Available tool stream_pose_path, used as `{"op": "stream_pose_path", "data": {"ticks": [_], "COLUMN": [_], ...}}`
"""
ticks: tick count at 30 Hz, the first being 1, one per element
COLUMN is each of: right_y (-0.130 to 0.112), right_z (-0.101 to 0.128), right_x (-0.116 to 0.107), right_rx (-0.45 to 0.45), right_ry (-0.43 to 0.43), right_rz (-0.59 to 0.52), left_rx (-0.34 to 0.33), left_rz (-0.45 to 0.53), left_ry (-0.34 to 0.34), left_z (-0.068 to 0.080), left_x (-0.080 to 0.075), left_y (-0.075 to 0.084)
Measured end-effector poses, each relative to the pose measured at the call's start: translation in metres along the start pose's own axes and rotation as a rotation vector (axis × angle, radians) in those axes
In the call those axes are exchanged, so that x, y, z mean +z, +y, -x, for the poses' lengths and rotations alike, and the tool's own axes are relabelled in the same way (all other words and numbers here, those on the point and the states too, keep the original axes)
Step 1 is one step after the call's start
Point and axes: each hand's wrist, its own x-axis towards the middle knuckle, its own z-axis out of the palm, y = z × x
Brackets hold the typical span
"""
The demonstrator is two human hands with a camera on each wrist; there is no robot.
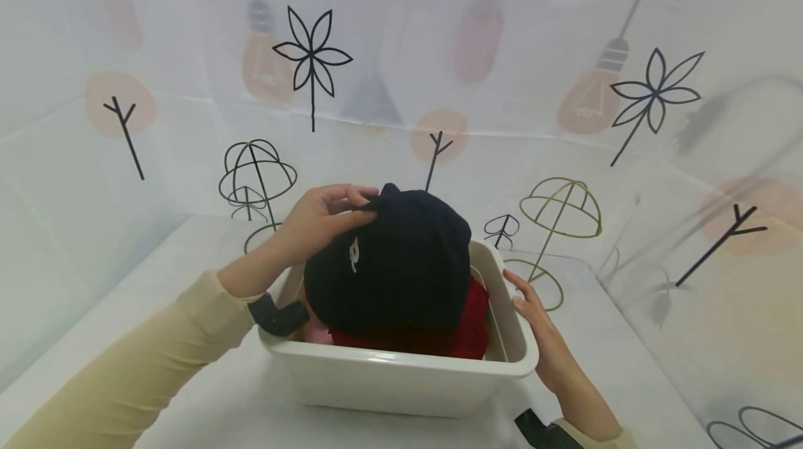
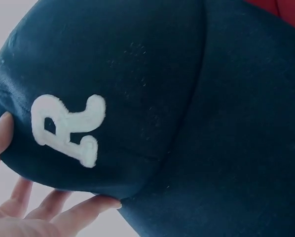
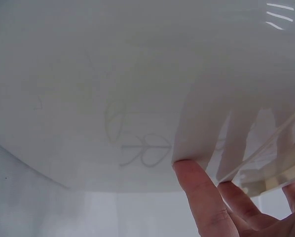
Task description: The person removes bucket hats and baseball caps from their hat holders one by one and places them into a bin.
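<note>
A dark navy baseball cap with a white letter R is held by my left hand. In the left wrist view its thumb lies on the cap's front and the other fingers are at the crown's edge, partly behind it. The cap is over a white plastic tub, hiding much of the inside. Red cloth and a bit of pink show below it. My right hand touches the tub's right side, its fingertips against the outer wall with fingers fairly straight.
The tub stands on a white-covered table. Behind and beside it hangs a pale cloth backdrop printed with flowers, bulbs and trees. Dark wrist mounts sit on both wrists; the left one is close to the tub's rim.
</note>
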Motion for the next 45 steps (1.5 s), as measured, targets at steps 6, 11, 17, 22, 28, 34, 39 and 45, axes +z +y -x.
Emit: {"op": "stream_pose_path", "data": {"ticks": [6,11,17,22,28,34,39,45], "right_y": [0.000,0.000,0.000,0.000,0.001,0.001,0.001,0.001], "right_z": [0.000,-0.001,-0.001,-0.001,-0.001,-0.002,-0.003,-0.002], "right_x": [-0.001,-0.001,-0.001,-0.002,-0.002,-0.002,-0.002,-0.003], "right_rx": [0.000,-0.008,-0.013,-0.014,-0.014,-0.007,-0.007,-0.014], "right_ry": [0.000,-0.006,-0.004,-0.019,-0.016,-0.017,-0.012,-0.013], "right_rz": [-0.002,-0.008,-0.008,-0.024,-0.018,-0.009,-0.010,-0.008], "left_rx": [-0.057,-0.117,-0.246,-0.296,-0.191,0.038,0.182,0.134], "left_rz": [0.012,-0.072,-0.189,-0.272,-0.422,-0.477,-0.541,-0.646], "left_ry": [-0.075,-0.157,-0.235,-0.205,-0.157,-0.215,-0.433,-0.651], "left_z": [-0.008,-0.012,-0.009,-0.012,-0.015,-0.013,-0.009,-0.006], "left_x": [0.004,0.011,0.020,0.019,0.019,0.023,0.027,0.038], "left_y": [-0.003,-0.011,-0.024,-0.033,-0.033,-0.016,-0.004,-0.004]}}
